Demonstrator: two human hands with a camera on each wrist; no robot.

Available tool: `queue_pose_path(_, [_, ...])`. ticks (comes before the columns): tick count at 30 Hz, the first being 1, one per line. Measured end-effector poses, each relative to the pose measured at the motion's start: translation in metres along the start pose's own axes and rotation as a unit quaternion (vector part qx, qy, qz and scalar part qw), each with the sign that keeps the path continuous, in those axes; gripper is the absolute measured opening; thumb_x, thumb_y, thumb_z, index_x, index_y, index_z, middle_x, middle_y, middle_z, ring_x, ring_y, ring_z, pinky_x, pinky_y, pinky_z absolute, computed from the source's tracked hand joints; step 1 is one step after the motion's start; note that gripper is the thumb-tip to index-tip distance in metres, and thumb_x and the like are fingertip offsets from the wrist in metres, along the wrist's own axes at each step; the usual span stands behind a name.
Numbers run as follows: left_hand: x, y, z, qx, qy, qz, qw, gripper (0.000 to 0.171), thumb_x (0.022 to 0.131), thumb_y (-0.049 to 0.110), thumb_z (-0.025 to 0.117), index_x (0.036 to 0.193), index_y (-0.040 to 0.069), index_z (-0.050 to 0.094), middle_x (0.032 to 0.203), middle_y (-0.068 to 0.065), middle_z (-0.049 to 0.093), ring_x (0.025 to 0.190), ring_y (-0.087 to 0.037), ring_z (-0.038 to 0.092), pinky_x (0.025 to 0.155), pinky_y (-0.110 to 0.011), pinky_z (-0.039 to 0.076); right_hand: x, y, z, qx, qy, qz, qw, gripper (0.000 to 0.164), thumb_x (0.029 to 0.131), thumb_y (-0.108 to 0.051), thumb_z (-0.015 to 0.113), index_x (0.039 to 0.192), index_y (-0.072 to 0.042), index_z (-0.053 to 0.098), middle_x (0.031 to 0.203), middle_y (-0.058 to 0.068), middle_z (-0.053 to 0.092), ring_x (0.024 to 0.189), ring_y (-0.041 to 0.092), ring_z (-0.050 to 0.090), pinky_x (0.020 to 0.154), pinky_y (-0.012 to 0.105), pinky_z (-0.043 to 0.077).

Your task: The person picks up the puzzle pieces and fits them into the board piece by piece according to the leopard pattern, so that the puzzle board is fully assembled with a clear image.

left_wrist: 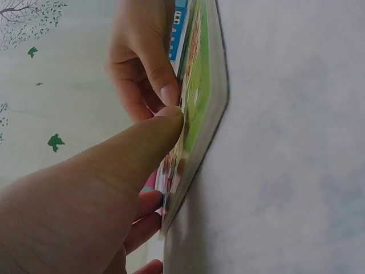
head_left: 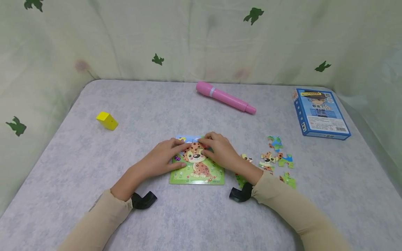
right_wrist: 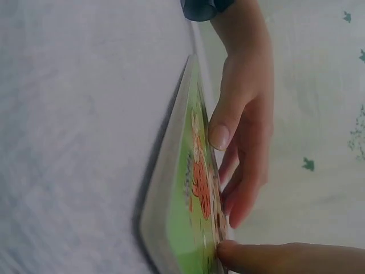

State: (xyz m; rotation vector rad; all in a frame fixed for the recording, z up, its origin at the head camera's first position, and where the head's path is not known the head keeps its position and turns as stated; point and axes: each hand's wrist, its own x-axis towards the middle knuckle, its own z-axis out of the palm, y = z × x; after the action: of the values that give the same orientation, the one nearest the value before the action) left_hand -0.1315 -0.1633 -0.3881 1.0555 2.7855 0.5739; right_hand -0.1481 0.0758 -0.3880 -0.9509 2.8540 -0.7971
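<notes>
A jigsaw puzzle board (head_left: 196, 181) with a spotted cartoon leopard cub lies flat on the table in the head view. The left hand (head_left: 163, 157) rests on its left part, thumb and fingertips touching the surface. From the other side, the right hand (head_left: 221, 151) touches the upper right part with its fingers, thumb lower down over the picture. In the left wrist view, the board's thick edge (left_wrist: 214, 97) shows beneath both hands. Loose puzzle pieces (head_left: 268, 158) lie to the right, partly hidden by the right forearm.
A yellow block (head_left: 107, 121) stands at the left. At the back lies a pink marker-shaped stick (head_left: 227, 98), and a blue box (head_left: 323, 113) is at the back right. Black curved mounts (head_left: 144, 200) stick out at both cuffs. A leaf-patterned curtain (head_left: 188, 38) hangs behind the table.
</notes>
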Motion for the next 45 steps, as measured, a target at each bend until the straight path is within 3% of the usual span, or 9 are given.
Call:
queue_pose_path(5, [0.004,-0.002,-0.001,0.014,0.006,0.012,0.9998,0.058,0.085,0.042,0.058,0.136,0.019,0.042,0.123,-0.01,0.045,0.098,-0.021,0.044,0.082,-0.038,0.034,0.001,0.0,0.0,-0.011,-0.008,-0.003,1.0,0.039,0.086,-0.022,0.063,0.124,-0.015,0.057,0.117,0.007,0.05,0.101,0.021,0.045,0.081,0.038,0.038])
queue_pose_path(20, [0.003,-0.001,-0.002,0.001,-0.003,0.005,1.0,0.062,0.084,0.043,0.06,0.137,0.017,0.041,0.126,-0.013,0.041,0.107,-0.025,0.041,0.091,-0.043,0.03,0.002,-0.002,-0.001,-0.025,-0.021,0.001,0.999,0.039,0.088,-0.024,0.06,0.125,-0.016,0.055,0.112,0.005,0.047,0.089,0.019,0.042,0.072,0.032,0.036])
queue_pose_path(24, [0.003,-0.002,-0.001,0.001,-0.007,0.003,1.0,0.063,0.085,0.044,0.058,0.138,0.018,0.038,0.128,-0.012,0.039,0.111,-0.026,0.039,0.094,-0.044,0.028,0.001,0.0,-0.002,0.031,-0.038,0.019,0.999,0.047,0.087,-0.03,0.059,0.131,-0.015,0.049,0.12,0.009,0.043,0.101,0.023,0.042,0.084,0.04,0.035])
queue_pose_path(27, [0.003,-0.003,0.0,0.002,-0.007,0.003,1.0,0.063,0.085,0.046,0.057,0.139,0.02,0.037,0.128,-0.012,0.039,0.112,-0.026,0.039,0.095,-0.045,0.027,-0.002,0.003,-0.007,0.123,-0.038,0.04,0.991,0.053,0.087,-0.029,0.06,0.134,-0.012,0.043,0.128,0.012,0.037,0.113,0.026,0.037,0.092,0.046,0.032])
queue_pose_path(31, [0.004,-0.004,0.002,0.003,-0.005,0.004,1.0,0.063,0.085,0.046,0.056,0.139,0.02,0.037,0.128,-0.011,0.039,0.113,-0.026,0.038,0.096,-0.044,0.027,-0.014,0.007,-0.023,0.226,-0.002,0.041,0.973,0.057,0.087,-0.022,0.061,0.136,-0.01,0.036,0.134,0.011,0.029,0.118,0.028,0.034,0.093,0.046,0.033])
queue_pose_path(33, [0.004,-0.004,0.002,0.003,-0.006,0.003,1.0,0.064,0.085,0.047,0.057,0.139,0.02,0.037,0.128,-0.011,0.039,0.114,-0.026,0.037,0.096,-0.044,0.026,-0.023,0.011,-0.034,0.243,0.027,0.029,0.969,0.058,0.086,-0.02,0.062,0.136,-0.01,0.035,0.134,0.009,0.029,0.117,0.029,0.033,0.093,0.046,0.032])
queue_pose_path(39, [0.004,-0.005,0.003,0.004,-0.009,-0.001,1.0,0.064,0.084,0.047,0.056,0.139,0.021,0.036,0.129,-0.011,0.038,0.117,-0.026,0.035,0.097,-0.045,0.025,-0.055,0.034,-0.071,0.207,0.12,0.009,0.971,0.061,0.082,-0.01,0.066,0.135,-0.007,0.036,0.132,0.009,0.035,0.115,0.029,0.034,0.091,0.048,0.029])
queue_pose_path(45, [0.004,-0.004,0.003,0.0,-0.009,0.0,1.0,0.064,0.085,0.047,0.056,0.139,0.02,0.036,0.13,-0.011,0.037,0.117,-0.026,0.034,0.097,-0.045,0.024,-0.087,0.058,-0.098,0.17,0.14,0.076,0.973,0.064,0.08,-0.002,0.066,0.135,-0.001,0.033,0.133,0.016,0.034,0.116,0.032,0.033,0.089,0.05,0.029])
